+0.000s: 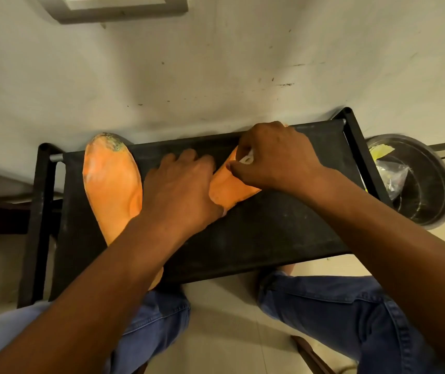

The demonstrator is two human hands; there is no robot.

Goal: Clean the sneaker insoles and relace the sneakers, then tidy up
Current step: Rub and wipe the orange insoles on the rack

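Observation:
Two orange insoles lie on a black fabric rack shelf (283, 225). The left insole (110, 182) lies lengthwise, its toe end grey and dirty. The right insole (229, 187) is mostly covered by my hands. My left hand (181, 190) presses flat on its near end. My right hand (275, 157) is closed around a small white object (247, 159), held against the insole's far part. What the white object is cannot be told. No sneakers or laces are in view.
A scuffed white wall (216, 63) rises right behind the rack. A round dark bin (418, 182) with plastic and yellow scraps stands on the floor at right. My knees in blue jeans (337, 306) sit under the rack's near edge.

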